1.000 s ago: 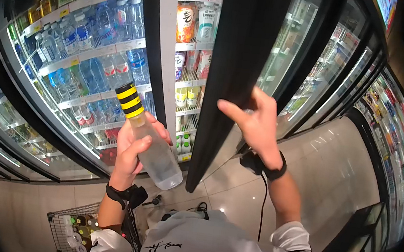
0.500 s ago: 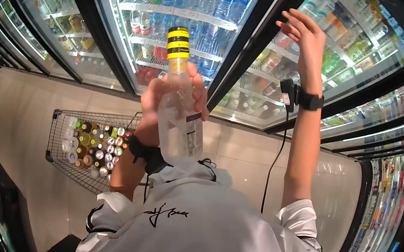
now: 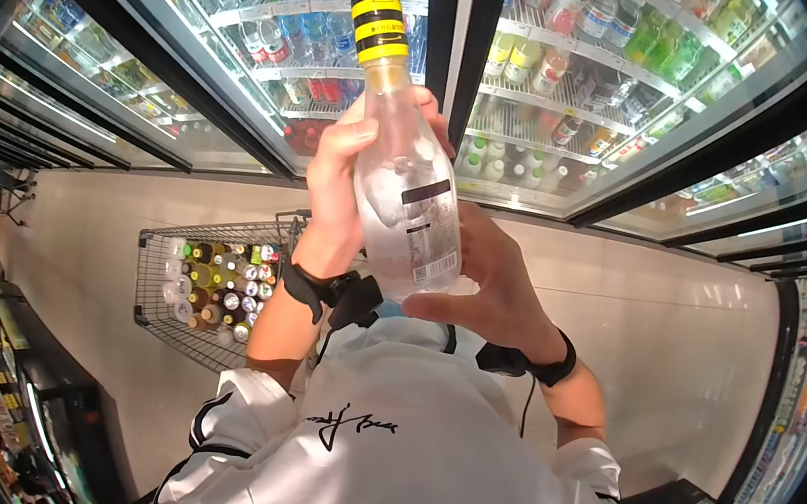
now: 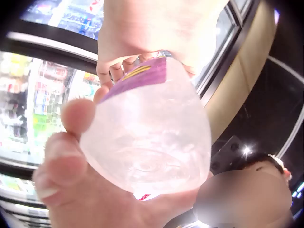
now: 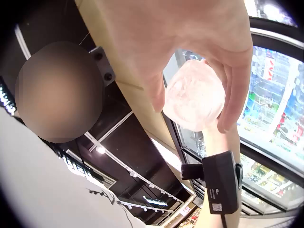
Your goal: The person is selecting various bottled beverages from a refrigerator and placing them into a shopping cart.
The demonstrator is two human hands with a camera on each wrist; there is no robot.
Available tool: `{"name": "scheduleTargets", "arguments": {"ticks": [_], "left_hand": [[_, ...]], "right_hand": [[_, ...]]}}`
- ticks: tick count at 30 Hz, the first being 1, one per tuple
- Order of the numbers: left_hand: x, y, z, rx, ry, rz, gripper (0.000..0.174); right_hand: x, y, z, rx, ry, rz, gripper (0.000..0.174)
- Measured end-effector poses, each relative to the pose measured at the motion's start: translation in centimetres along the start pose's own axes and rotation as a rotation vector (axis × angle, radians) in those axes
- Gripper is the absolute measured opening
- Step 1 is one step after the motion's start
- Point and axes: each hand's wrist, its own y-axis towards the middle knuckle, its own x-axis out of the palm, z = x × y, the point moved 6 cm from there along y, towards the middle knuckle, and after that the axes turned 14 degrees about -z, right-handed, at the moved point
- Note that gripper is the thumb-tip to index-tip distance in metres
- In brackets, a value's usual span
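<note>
A clear frosted bottle [image 3: 400,201] with a black-and-yellow banded neck is held up at a tilt before the person's chest. The left hand [image 3: 335,173] grips its upper body below the neck, thumb across the near side. Around the lower end curls the right hand [image 3: 510,285], its thumb near the base and its fingers partly hidden behind the bottle. A small dark label with a barcode faces the head camera; a purple label [image 4: 142,78] shows in the left wrist view. The right wrist view looks onto the bottle's base [image 5: 194,97] between thumb and fingers.
Glass-door drink coolers [image 3: 567,71] line the wall ahead, their doors shut. A wire shopping cart [image 3: 151,297] loaded with bottles and cans stands on the tiled floor [image 3: 676,326] at left. Packed shelves [image 3: 798,401] run along the far right.
The right hand has left the cooler door, which swung shut, and come to the bottle's lower end. The left hand has kept the bottle and turned its small label toward the head camera.
</note>
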Motion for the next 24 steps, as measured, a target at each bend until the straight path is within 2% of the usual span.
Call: {"name": "scheduleTargets", "arguments": {"ticks": [1,3,5,6,9,11,13,14,16,19,24], "left_hand": [[-0.2,0.0,-0.9,0.022,-0.046,-0.036,0.062],[0.4,-0.3,-1.6,-0.057,0.176,0.039,0.061],[2.7,-0.8,-3.0,-0.089,0.224,0.099,0.062],[3.5,-1.0,-3.3,-0.086,0.261,0.144,0.064],[5.5,-1.2,-3.7,-0.132,0.401,0.142,0.066],[6.5,-1.1,-4.1,-0.128,0.393,0.085,0.069],[7.1,-1.5,-4.5,-0.119,0.416,0.141,0.079],[7.4,-1.6,-4.6,-0.120,0.420,0.139,0.079],[8.4,-1.5,-4.8,-0.148,0.502,0.051,0.094],[10.0,-1.2,-4.5,-0.112,0.511,0.066,0.102],[10.5,-1.3,-4.1,-0.051,0.420,0.000,0.105]], "right_hand": [[-0.9,-0.7,0.1,-0.025,-0.051,0.056,0.076],[-2.2,-2.1,0.6,-0.075,-0.058,0.120,0.074],[-3.5,-3.4,-0.5,-0.198,-0.198,0.252,0.075],[-3.8,-3.9,-0.5,-0.219,-0.178,0.294,0.075],[-4.3,-5.3,-0.8,-0.299,-0.167,0.310,0.076],[-4.7,-5.8,-0.7,-0.322,-0.169,0.315,0.076],[-4.9,-6.5,-0.9,-0.358,-0.185,0.326,0.077],[-5.0,-6.8,-1.0,-0.363,-0.183,0.327,0.077],[-5.2,-7.3,-1.2,-0.427,-0.148,0.330,0.078],[-5.5,-7.6,-1.3,-0.460,-0.115,0.295,0.079],[-5.0,-7.7,-1.7,-0.446,-0.108,0.281,0.080]]}}
